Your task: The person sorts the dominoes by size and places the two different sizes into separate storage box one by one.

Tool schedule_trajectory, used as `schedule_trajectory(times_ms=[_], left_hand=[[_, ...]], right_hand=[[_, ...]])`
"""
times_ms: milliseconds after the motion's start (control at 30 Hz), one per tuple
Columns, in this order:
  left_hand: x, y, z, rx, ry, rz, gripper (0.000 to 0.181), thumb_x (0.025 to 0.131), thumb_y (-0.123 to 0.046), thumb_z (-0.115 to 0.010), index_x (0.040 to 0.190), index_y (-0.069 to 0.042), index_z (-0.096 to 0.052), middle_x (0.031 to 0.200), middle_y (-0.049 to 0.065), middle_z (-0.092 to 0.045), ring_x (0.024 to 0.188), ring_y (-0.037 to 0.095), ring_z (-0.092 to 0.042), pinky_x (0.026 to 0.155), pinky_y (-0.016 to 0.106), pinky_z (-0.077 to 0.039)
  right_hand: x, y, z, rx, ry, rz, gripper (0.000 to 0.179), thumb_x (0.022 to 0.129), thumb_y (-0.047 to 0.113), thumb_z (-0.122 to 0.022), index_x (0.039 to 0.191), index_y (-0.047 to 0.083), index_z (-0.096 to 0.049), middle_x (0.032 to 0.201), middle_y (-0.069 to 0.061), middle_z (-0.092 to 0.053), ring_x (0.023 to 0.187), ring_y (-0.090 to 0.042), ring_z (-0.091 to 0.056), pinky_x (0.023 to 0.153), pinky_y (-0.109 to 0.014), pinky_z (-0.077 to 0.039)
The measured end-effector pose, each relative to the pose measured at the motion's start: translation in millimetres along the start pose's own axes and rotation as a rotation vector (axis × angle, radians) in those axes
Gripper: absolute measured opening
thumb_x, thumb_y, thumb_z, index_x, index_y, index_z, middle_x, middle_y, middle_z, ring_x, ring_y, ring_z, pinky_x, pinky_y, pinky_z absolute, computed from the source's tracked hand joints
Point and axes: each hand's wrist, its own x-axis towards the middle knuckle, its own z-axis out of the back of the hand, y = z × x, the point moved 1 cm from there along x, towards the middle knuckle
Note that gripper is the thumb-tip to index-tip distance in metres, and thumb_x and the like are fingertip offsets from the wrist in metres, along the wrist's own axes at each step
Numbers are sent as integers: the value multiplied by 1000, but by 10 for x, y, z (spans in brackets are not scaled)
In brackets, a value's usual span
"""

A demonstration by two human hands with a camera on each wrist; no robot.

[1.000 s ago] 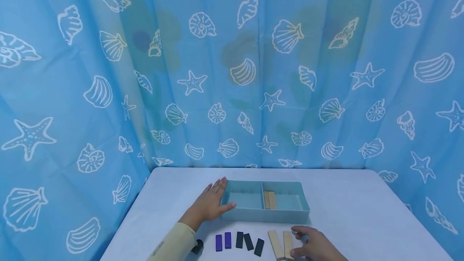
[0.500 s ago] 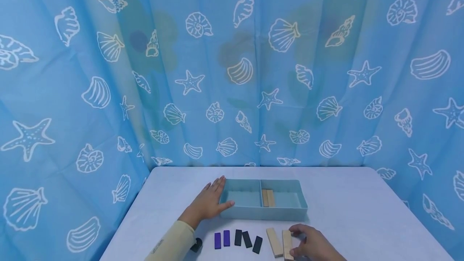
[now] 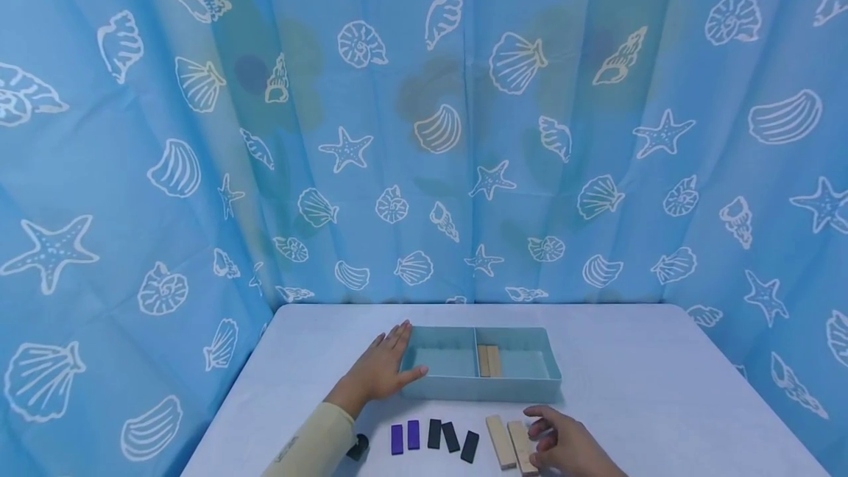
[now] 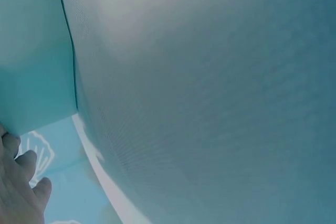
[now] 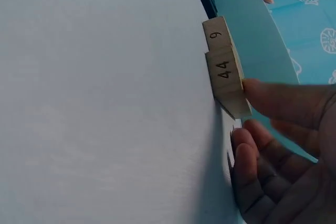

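Observation:
My left hand (image 3: 379, 372) rests on the left end of a light teal two-compartment box (image 3: 480, 390), fingers straight along that end, thumb over the front rim. My right hand (image 3: 573, 446) is at the right side of a wooden block (image 3: 522, 446) on the table. In the right wrist view, the thumb touches the edge of this block, marked 44 (image 5: 226, 69), while the loosely bent fingers stay apart from it. Beside it lies another wooden block (image 3: 500, 442), marked 9. Two more wooden blocks (image 3: 489, 361) lie in the box's right compartment, against the divider.
Two purple blocks (image 3: 397, 439) and several black blocks (image 3: 450, 436) lie in a row in front of the box. A rounded black object (image 3: 358, 447) is partly behind the left sleeve. A blue shell-print curtain (image 3: 424, 168) stands behind the white table (image 3: 636, 381).
The right wooden block has shifted left and turned, its far end now close to the other block. My right hand moved slightly left with it. The left hand stays on the box.

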Motion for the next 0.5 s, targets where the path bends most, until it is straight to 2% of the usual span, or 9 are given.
schedule_trajectory(times_ms=[133,233,333,500], left_hand=[[18,3,-14,2,2,-4,96,90,-73,-37,156,-7,-14,161,6,-13,146,27,-16,116,48,-16],[25,14,-33,6,-2,-8,96,91,-73,-37,156,-6,-15,161,7,-14,146,27,-17,115,49,-17],[23,17,-43,4,0,-8,96,90,-73,-37,156,-6,-15,161,6,-14,146,26,-16,116,48,-17],[14,9,-24,-2,2,-4,96,90,-73,-38,156,-7,-14,161,6,-13,147,25,-15,116,48,-16]], right_hand=[[2,42,-36,-119,48,-33,78,68,15,-86,135,-3,-51,99,-3,-58,87,-21,-53,81,-42,-52],[-5,81,-46,-174,81,-46,74,68,20,-86,132,1,-55,102,-4,-59,89,-22,-54,86,-49,-51],[-21,96,-32,-158,89,-31,69,67,17,-87,127,3,-58,102,-5,-59,88,-23,-54,85,-49,-51],[-58,65,20,-77,95,58,67,66,5,-86,124,2,-54,102,-6,-55,85,-23,-49,76,-40,-49]])
